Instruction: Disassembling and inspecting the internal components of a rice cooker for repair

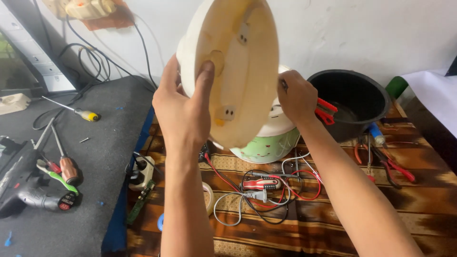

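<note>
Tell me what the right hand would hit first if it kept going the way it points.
Probably the cream base plate: the right hand, gripping a red-handled tool, points at its edge. Depth is unclear.

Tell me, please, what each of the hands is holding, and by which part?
The left hand grips the cream round base plate by its rim. The right hand holds a red-handled tool by its handles.

The cream base plate [233,66] runs past the top edge, so its upper rim is unseen. It hides most of the rice cooker body [266,143] behind it. The right hand [297,97] covers all but the red handles of a tool [326,110], whose kind cannot be told. The white wall socket [88,7] is cut off at the top.
</note>
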